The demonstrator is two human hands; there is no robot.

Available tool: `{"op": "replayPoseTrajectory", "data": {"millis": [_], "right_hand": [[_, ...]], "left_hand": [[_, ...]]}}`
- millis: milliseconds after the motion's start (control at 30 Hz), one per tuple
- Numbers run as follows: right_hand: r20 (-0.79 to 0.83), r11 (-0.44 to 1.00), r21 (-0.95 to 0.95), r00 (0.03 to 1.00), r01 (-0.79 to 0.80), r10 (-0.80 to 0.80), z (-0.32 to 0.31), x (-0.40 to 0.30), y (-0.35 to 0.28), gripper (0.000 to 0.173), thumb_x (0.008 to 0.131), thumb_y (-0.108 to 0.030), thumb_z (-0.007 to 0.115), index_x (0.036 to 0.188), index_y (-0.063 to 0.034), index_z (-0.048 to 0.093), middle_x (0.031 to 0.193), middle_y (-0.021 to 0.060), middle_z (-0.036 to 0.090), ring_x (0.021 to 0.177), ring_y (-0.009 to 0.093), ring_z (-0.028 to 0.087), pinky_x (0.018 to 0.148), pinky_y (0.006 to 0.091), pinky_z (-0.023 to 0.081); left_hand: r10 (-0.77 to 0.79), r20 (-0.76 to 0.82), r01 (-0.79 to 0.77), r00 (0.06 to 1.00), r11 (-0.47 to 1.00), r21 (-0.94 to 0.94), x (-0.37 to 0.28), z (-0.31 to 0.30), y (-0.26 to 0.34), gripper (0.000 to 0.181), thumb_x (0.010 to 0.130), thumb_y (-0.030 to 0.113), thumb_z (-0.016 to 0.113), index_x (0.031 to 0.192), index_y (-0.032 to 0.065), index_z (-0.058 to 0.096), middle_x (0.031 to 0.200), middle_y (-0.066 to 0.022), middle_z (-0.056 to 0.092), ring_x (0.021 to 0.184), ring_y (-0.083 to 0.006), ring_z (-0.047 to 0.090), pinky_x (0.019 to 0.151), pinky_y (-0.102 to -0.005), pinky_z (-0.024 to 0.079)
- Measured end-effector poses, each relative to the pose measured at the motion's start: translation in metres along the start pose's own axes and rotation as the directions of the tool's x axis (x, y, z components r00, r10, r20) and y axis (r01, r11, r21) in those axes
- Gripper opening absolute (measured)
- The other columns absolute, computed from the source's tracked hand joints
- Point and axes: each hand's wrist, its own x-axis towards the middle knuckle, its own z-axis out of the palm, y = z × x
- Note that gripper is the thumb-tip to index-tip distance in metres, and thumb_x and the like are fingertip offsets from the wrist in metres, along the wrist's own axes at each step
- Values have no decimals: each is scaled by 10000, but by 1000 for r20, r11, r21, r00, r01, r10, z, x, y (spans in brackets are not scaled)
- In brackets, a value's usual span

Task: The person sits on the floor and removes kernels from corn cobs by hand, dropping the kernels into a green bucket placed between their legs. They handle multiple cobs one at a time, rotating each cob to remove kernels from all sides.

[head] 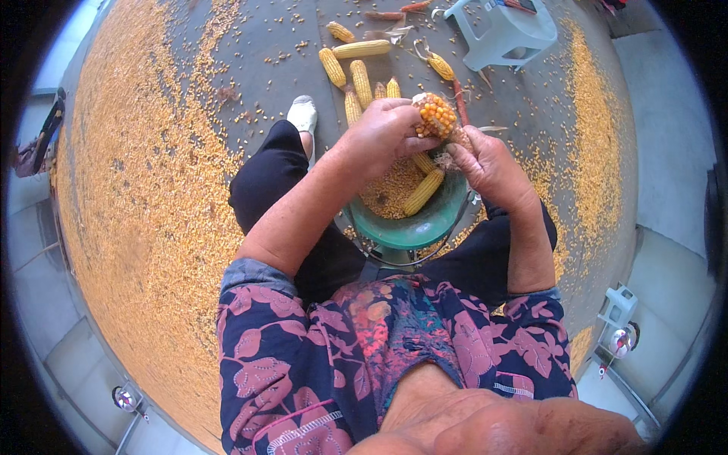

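Note:
Over the green basin (406, 230) I hold a partly shelled ear of corn (437, 115). Orange kernels cover its far end, while bare cob shows toward the other end. My left hand (395, 128) grips the kernel-covered end from the left. Around the bare end close the fingers of my right hand (489, 165), with dry silk hanging beside its thumb. Beneath the hands, the basin contains loose corn kernels (382, 196) and a whole yellow ear (424, 192) leaning on its inner wall. Another ear lies behind that one, partly hidden by my hands.
Several yellow ears (361, 82) lie on the dark floor beyond the basin. Red bare cobs (459, 102) and husk scraps are scattered there. A pale plastic stool (503, 34) stands at the far right. Kernels spread widely on the left floor (148, 227) and in a strip (594, 148) on the right.

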Motion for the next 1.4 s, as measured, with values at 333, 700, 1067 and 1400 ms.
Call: {"op": "replayPoseTrajectory", "data": {"millis": [333, 700, 1067, 1400], "right_hand": [[16, 1000, 11, 999, -28, 28, -1, -1, -1, 332, 1008, -320, 593, 1070, 6, 586, 932, 244, 661, 898, 426, 657, 796, 450, 512], [41, 996, -77, 998, -41, 44, 15, 5, 8, 349, 1002, -341, 589, 1078, -1, 596, 948, 253, 666, 935, 438, 654, 820, 470, 513], [45, 997, -15, 996, -77, 78, 6, 3, 1, 351, 1004, -345, 587, 1068, 1, 591, 968, 243, 663, 941, 426, 651, 833, 460, 509], [50, 997, -24, 996, -79, 80, 7, 4, 4, 374, 1005, -358, 590, 1074, 9, 585, 946, 251, 663, 942, 439, 648, 834, 463, 510]], "left_hand": [[-483, 197, 305, 853, 156, -940, 5, -9, 43, 147, 920, 139, 741, 892, 33, 643, 852, 17, 610, 773, -84, 594, 674, -304, 530], [-307, 5, 286, 952, 880, -378, -1, 16, 2, 208, 897, 259, 715, 920, 52, 718, 849, -77, 682, 869, -241, 677, 788, -377, 537], [-395, 104, 268, 913, 388, -882, 1, 8, 16, 173, 872, 194, 761, 955, 53, 705, 927, -79, 692, 837, -171, 681, 743, -314, 553], [-508, 163, 375, 846, 348, -859, 3, 15, 15, 164, 857, 192, 764, 946, 67, 706, 903, -56, 676, 837, -226, 676, 752, -339, 557]]}}
